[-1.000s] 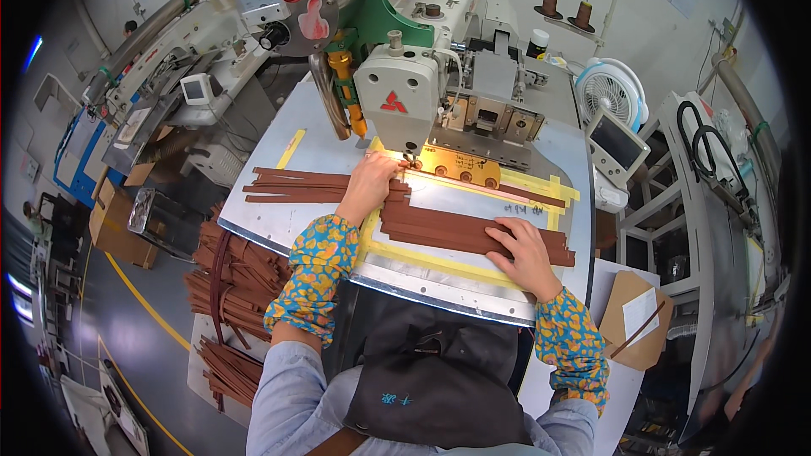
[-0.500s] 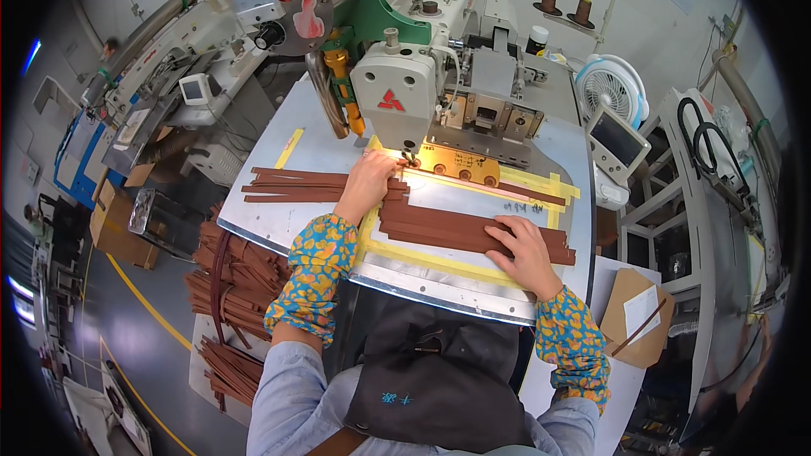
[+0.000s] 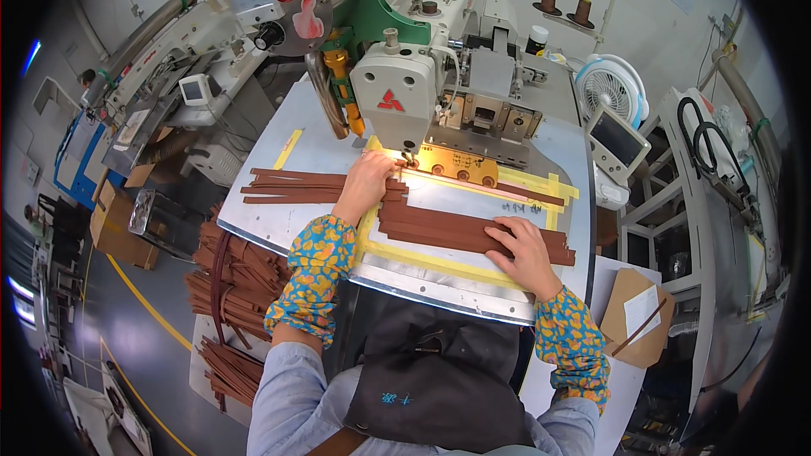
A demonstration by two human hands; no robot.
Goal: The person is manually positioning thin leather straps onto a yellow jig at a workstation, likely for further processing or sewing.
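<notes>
Under the head of a white industrial sewing machine [image 3: 393,97], a lit yellow clamp plate [image 3: 460,167] lies over a narrow brown strip [image 3: 532,194], whose right end sticks out past it. My left hand [image 3: 367,186] is closed, its fingertips pinched at the strip's left end beside the needle area; the exact grip is partly hidden. Lower right, my right hand [image 3: 525,252] lies with fingers apart on a row of flat brown strips [image 3: 435,228]. More brown strips [image 3: 291,186] lie on the table left of my left hand, partly under its wrist.
Bundles of brown strips [image 3: 232,279] are heaped below the table's left edge. A control screen [image 3: 617,137] and a white fan [image 3: 610,89] stand at the right. Cardboard [image 3: 646,312] with paper lies lower right. Thread spools [image 3: 549,0] sit on the back wall.
The yellow clamp plate has shifted very slightly left. Both hands stay almost where they were.
</notes>
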